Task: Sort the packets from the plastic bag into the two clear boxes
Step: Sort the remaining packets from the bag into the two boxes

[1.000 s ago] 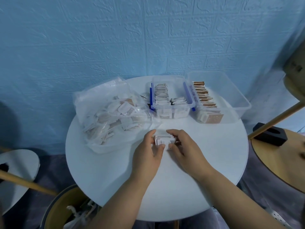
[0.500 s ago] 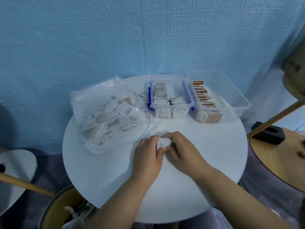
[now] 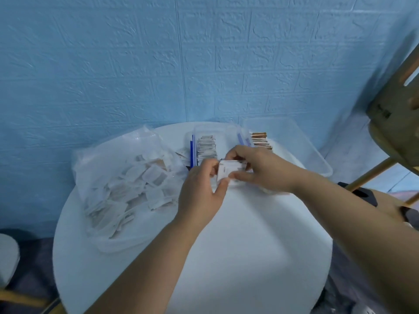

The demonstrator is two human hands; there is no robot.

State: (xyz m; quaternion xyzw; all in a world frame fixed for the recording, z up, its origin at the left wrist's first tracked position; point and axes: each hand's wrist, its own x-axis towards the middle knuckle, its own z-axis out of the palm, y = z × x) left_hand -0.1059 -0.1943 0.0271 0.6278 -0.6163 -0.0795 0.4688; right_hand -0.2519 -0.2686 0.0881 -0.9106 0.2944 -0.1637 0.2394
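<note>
**A:** Starting left of the fingers, what lies there?

**B:** A plastic bag slumps on the round white table, well left of the left hand. It is full of loose white packets.

**A:** And the left hand itself?

**B:** Its fingers curl round the left end of a small stack of white packets, and the thumb presses the stack's near edge.

**A:** So where is the stack?

**B:** Between the two hands, gripped at both ends. From this view it hides the near end of the blue-clipped clear box. I cannot tell whether it touches the box.

**A:** The right hand?

**B:** It pinches the right end, with the thumb underneath and the fingers arched over the top.

**A:** What is beyond the fingertips?

**B:** Just past the left fingertips, the blue-clipped box holds a row of white packets on edge. Past the right knuckles stands the second clear box, beside the first, with a row of brown-edged packets along its left wall.
</note>
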